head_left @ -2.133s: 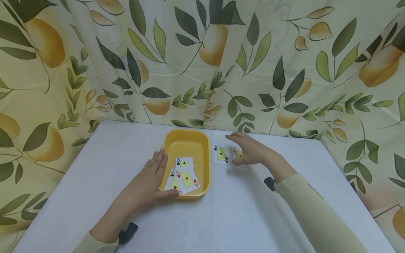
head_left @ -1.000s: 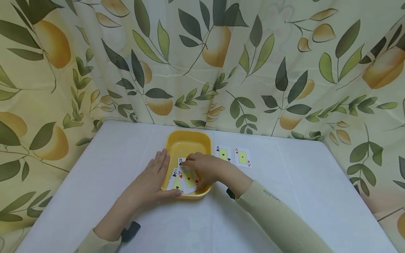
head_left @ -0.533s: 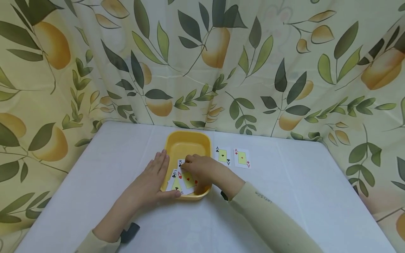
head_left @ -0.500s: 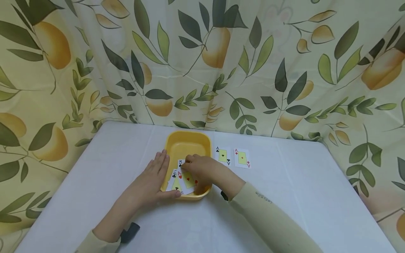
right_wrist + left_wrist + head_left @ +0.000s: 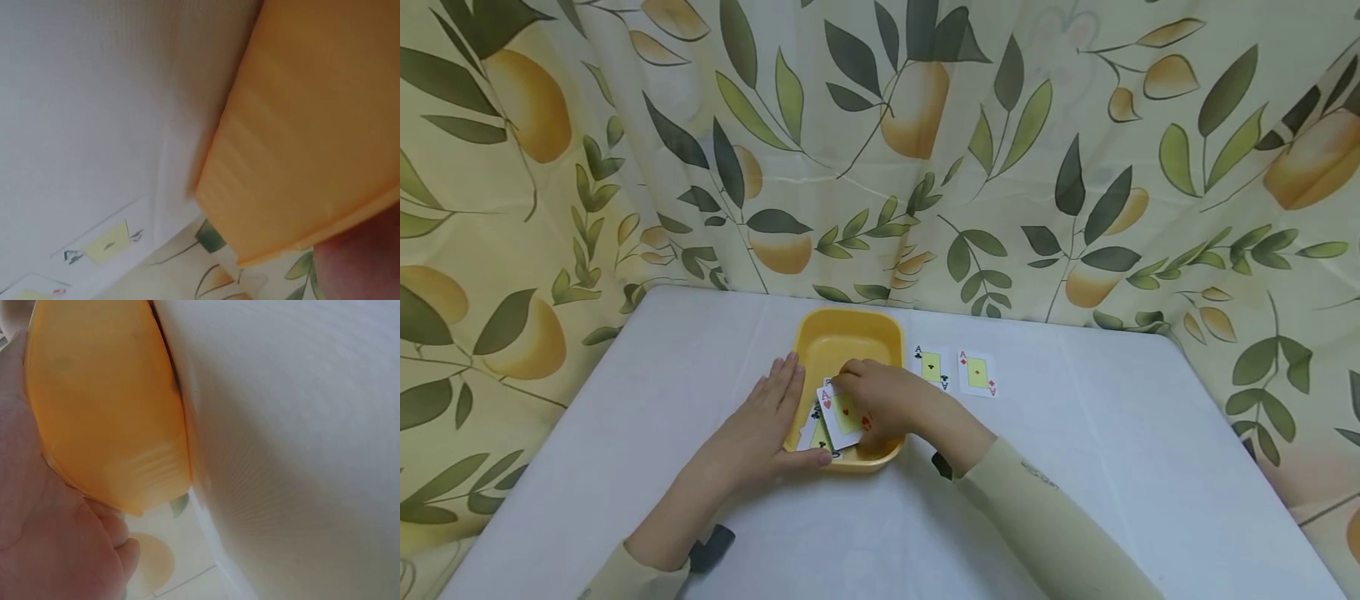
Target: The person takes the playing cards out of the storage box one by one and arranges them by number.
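Note:
A yellow plastic tray [image 5: 848,346] stands on the table with several playing cards inside. My left hand [image 5: 754,429] lies along the tray's left rim, its fingers straight and the thumb reaching over the near edge. In the left wrist view, this hand [image 5: 59,506] touches the outer wall of the tray [image 5: 106,406]. Inside the tray, my right hand [image 5: 887,404] pinches the ace of hearts [image 5: 844,417], which is tilted and slightly raised. Beneath it, a club card [image 5: 812,435] is partly covered. In the right wrist view the tray wall hides most of the hand.
On the white table [image 5: 1037,500], an ace of clubs [image 5: 931,367] and an ace of diamonds [image 5: 977,372] lie face up in a row right of the tray. Behind the table hangs a curtain [image 5: 865,192] printed with fruit and leaves.
From above the ace of diamonds, my right hand has moved left into the tray. It has taken hold of the ace of hearts, which has shifted and lifted slightly. The left hand stays on the rim.

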Available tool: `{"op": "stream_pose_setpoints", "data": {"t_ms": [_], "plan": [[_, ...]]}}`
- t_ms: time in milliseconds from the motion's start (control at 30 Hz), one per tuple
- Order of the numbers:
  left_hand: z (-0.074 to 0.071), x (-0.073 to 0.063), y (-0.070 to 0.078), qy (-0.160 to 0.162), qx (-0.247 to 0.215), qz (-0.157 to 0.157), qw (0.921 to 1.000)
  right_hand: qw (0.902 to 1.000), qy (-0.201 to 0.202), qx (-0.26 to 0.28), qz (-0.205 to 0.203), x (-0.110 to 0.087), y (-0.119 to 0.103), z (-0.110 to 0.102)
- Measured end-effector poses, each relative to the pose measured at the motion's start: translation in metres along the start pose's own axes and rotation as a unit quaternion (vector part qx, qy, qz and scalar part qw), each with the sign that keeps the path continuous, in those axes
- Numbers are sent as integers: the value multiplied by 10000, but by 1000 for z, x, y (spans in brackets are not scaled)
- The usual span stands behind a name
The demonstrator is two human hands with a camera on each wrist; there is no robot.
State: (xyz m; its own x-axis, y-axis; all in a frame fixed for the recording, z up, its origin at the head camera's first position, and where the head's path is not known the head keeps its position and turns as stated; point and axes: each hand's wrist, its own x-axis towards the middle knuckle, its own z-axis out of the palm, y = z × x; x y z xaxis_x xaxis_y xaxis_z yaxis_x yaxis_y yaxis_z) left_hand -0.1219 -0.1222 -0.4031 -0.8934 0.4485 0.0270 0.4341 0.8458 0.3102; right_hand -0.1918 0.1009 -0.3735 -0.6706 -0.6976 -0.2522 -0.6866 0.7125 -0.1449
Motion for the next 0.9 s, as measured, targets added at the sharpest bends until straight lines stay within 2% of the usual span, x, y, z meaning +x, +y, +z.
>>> {"op": "stream_pose_setpoints", "data": {"t_ms": [200, 467, 667, 900], "plan": [[0, 0, 1, -50, 5, -100, 9999, 9986, 464, 243, 73, -14, 6, -12], [2, 2, 2, -13, 15, -114, 9999, 9914, 1127, 521, 415, -42, 24, -32], [2, 0, 3, 103, 55, -67, 9999, 9891, 1209, 549, 631, -63, 49, -38], [2, 1, 3, 56, -6, -156, 9999, 9873, 1149, 524, 962, -83, 75, -33]]}}
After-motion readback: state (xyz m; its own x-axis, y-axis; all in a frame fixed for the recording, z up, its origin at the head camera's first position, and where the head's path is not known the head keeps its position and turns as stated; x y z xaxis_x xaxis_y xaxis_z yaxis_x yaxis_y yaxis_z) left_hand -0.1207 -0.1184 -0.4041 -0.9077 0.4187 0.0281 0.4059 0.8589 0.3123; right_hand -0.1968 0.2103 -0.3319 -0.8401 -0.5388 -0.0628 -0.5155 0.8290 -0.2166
